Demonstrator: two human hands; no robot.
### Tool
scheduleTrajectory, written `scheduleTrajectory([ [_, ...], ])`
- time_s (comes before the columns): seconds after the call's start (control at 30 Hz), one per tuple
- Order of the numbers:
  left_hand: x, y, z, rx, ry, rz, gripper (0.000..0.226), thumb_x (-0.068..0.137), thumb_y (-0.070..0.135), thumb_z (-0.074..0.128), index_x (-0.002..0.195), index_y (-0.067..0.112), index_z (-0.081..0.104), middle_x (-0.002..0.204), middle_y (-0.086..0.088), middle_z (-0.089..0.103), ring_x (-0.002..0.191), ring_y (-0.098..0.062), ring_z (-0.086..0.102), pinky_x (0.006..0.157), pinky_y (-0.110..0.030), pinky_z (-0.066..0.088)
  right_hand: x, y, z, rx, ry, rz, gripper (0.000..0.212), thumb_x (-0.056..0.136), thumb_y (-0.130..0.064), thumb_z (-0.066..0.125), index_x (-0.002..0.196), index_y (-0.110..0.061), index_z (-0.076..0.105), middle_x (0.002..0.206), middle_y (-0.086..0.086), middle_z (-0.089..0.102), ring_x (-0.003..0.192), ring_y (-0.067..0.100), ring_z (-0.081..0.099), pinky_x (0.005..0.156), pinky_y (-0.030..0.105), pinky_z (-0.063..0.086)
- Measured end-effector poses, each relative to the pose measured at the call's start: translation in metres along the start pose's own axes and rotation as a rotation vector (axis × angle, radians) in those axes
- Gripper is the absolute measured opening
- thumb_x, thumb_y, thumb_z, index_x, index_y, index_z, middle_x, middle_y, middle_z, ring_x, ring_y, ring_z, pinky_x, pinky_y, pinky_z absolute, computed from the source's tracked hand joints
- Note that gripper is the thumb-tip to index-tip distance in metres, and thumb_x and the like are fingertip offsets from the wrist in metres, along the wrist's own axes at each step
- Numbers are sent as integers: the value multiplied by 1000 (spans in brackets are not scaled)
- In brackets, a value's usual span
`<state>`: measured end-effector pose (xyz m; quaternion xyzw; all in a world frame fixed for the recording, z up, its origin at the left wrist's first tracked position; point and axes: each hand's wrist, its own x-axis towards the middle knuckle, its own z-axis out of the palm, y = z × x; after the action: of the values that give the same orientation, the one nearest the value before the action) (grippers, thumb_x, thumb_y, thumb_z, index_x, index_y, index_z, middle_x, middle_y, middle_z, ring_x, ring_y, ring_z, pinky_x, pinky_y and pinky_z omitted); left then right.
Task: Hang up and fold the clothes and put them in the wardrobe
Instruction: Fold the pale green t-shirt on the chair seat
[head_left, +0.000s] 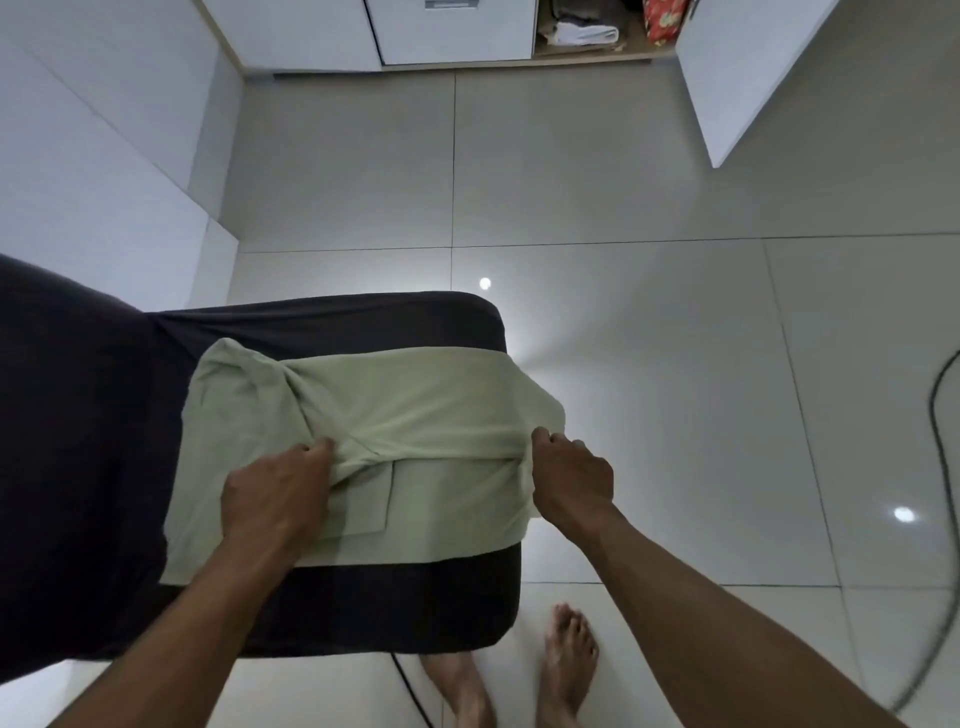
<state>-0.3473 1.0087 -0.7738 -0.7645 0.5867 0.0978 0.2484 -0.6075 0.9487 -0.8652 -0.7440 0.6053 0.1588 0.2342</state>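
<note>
Pale green garment (415, 405), frame centre, on dark bed (78, 441): mid-fold. Left hand (275, 493) and right hand (571, 478) each pinch the fold edge. Wardrobe (457, 31), top: some folded items shelved.

Floor: pale glossy tiles (623, 171) with thin dark grout lines; two bright round light reflections (484, 283) on them, one beside the bed corner, one far right
Bed: mattress under a dark fitted sheet (78, 441); its rounded corner juts towards the middle of the view
Cables: a dark cable (935, 441) curves along the right edge; another thin dark one (413, 691) runs out from under the bed near the bare feet (569, 660)
Wall: plain white surface (78, 156) at left
</note>
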Motion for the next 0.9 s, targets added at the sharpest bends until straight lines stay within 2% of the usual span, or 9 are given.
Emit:
scheduleTrajectory([
  [0.13, -15, 8, 10, -18, 57, -48, 21, 95, 20, 48, 112, 25, 58, 97, 5, 65, 84, -20, 68, 58, -31, 42, -12, -22, -7, 100, 158, -77, 33, 80, -4, 51, 111, -15, 49, 105, 2, 55, 93, 26, 56, 63, 33, 40],
  [0.27, -31, 0, 15, -159, 88, -138, 18, 92, 11, 47, 103, 20, 58, 99, 2, 64, 85, -22, 66, 60, -32, 40, -8, -70, -19, 257, 383, -333, 29, 68, 2, 58, 90, -16, 57, 85, 0, 57, 71, 23, 54, 56, 34, 50],
  [0.43, -57, 6, 33, -446, -2, -162, 16, 91, 24, 53, 106, 23, 52, 103, 1, 65, 91, -24, 67, 68, -32, 47, -7, -134, -24, 229, 325, -562, 25, 72, -7, 60, 94, -19, 63, 88, -2, 60, 78, 21, 56, 63, 37, 51],
  [0.53, -54, -6, 33, -624, -103, -164, 32, 82, 48, 55, 106, 27, 56, 99, 2, 67, 91, -24, 67, 74, -32, 51, 4, -160, -27, 204, 241, -587, 32, 72, -21, 50, 99, -20, 66, 95, -1, 61, 89, 23, 58, 70, 38, 49],
  [0.6, -48, -21, 32, -722, -100, -189, 46, 75, 69, 48, 90, 27, 59, 84, 8, 66, 81, -18, 66, 71, -31, 50, 5, -165, -27, 148, 199, -634, 37, 74, -31, 40, 99, -22, 66, 97, -3, 62, 90, 21, 57, 72, 36, 48],
  [0.67, -38, -37, 24, -865, 15, -335, 53, 75, 77, 43, 78, 26, 55, 73, 11, 62, 71, -12, 61, 71, -35, 53, 3, -162, -23, 85, 165, -687, 40, 76, -36, 35, 99, -25, 65, 98, -6, 60, 90, 17, 53, 75, 33, 46],
  [0.73, -12, -54, 20, -1039, 124, -557, 49, 81, 72, 48, 91, 25, 56, 91, 10, 62, 86, -12, 60, 81, -40, 52, 2, -158, -20, 51, 141, -693, 36, 77, -36, 37, 99, -26, 64, 98, -8, 59, 89, 14, 51, 75, 28, 40],
  [0.83, 41, -81, 17, -1150, 34, -675, 62, 84, 65, 58, 126, 20, 52, 128, 0, 52, 120, -23, 52, 95, -41, 45, 9, -162, -19, 61, 173, -663, 29, 76, -34, 43, 94, -27, 64, 92, -9, 58, 83, 15, 51, 71, 27, 35],
  [0.9, 66, -90, 14, -1207, 21, -657, 41, 88, 53, 60, 109, 18, 63, 121, -5, 62, 104, -23, 60, 87, -37, 48, 14, -167, -18, 76, 193, -645, 26, 74, -33, 44, 90, -27, 64, 88, -9, 57, 80, 16, 52, 68, 28, 37],
])
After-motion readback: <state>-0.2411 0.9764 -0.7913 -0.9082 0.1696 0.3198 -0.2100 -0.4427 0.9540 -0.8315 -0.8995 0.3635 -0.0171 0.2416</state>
